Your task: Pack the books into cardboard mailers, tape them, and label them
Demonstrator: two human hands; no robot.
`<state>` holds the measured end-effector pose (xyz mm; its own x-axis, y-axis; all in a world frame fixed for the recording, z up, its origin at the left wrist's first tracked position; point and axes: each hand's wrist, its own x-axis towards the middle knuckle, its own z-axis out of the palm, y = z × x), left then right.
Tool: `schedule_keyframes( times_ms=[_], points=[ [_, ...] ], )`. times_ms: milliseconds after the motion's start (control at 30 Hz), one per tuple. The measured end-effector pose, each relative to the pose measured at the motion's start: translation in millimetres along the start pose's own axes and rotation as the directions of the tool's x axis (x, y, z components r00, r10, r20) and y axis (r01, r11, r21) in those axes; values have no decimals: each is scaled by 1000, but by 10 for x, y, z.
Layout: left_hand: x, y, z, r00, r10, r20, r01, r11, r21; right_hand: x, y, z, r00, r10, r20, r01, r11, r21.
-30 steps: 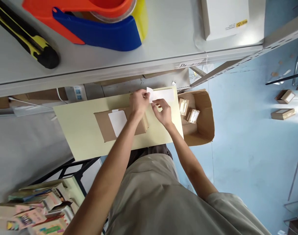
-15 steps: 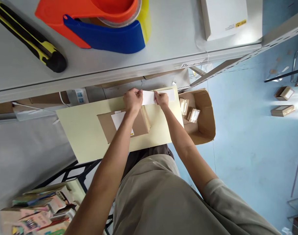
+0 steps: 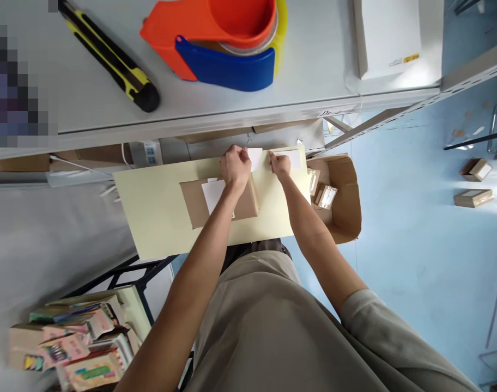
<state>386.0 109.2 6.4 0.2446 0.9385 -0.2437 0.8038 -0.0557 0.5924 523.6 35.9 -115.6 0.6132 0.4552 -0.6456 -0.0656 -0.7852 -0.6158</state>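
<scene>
My left hand (image 3: 236, 166) pinches a white paper label (image 3: 255, 158) above the pale yellow table top (image 3: 150, 218). To its right, my right hand (image 3: 280, 165) has its fingers closed, with a gap between it and that label; whether something small is in the fingers I cannot make out. Another white paper piece (image 3: 292, 159) lies just behind the right hand. A brown cardboard box (image 3: 195, 201) rests on the table under my left forearm. On top of it lies a white sheet (image 3: 212, 193), partly covered by the forearm.
An open carton (image 3: 346, 196) holding small taped boxes (image 3: 326, 196) stands right of the table. On the grey shelf (image 3: 314, 65) in front are a box cutter (image 3: 113, 60), a tape dispenser (image 3: 232, 65) and a white box (image 3: 389, 38). Colourful packages (image 3: 80, 348) fill the lower left.
The label no longer spans both hands; it stays in my left hand and my right hand is apart from it. The whole view has shifted, so the table appears farther right.
</scene>
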Motion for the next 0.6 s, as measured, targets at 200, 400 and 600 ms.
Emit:
schedule_keyframes(
  times_ms=[200,400,600],
  points=[
    [-654,-31,-730,989,80,-124,-111,956,-273,-156,-187,-131,996,67,60,-72,994,82],
    [-1534,-411,-1113,989,92,-119,-139,855,-499,-890,-320,-337,962,-119,244,-9,884,467],
    [-2053,-589,-1219,995,98,-37,-101,809,-579,-2359,-205,-538,867,-347,357,79,804,589]
  ],
)
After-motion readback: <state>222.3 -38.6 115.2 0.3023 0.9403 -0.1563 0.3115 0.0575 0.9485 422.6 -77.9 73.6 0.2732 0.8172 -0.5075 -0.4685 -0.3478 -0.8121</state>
